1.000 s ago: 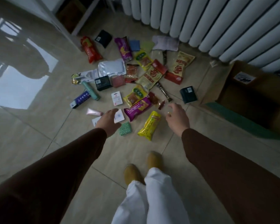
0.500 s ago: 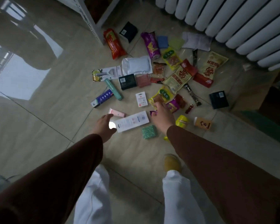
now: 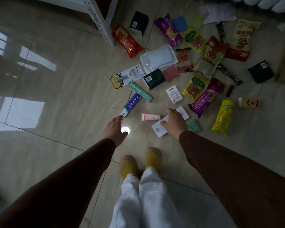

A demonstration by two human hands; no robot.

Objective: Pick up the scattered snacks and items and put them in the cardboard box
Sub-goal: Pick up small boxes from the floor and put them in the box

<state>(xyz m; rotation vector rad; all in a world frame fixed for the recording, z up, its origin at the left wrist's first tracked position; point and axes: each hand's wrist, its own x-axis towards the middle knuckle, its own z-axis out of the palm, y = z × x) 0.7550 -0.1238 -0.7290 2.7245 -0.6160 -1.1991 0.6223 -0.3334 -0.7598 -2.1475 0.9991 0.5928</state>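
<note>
Right hand [image 3: 174,123] spread on white box [image 3: 161,127]; left hand [image 3: 115,129] open, empty.

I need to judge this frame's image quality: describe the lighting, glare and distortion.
Head view: dim overall; window glare spreads across the glossy floor at left; a round bright reflection sits beside the left hand; wide-angle lens bends the sleeves outward; far packets near the radiator look soft.

Glossy tiled floor [image 3: 59,99]; shiny plastic snack packets [image 3: 127,40]
</note>
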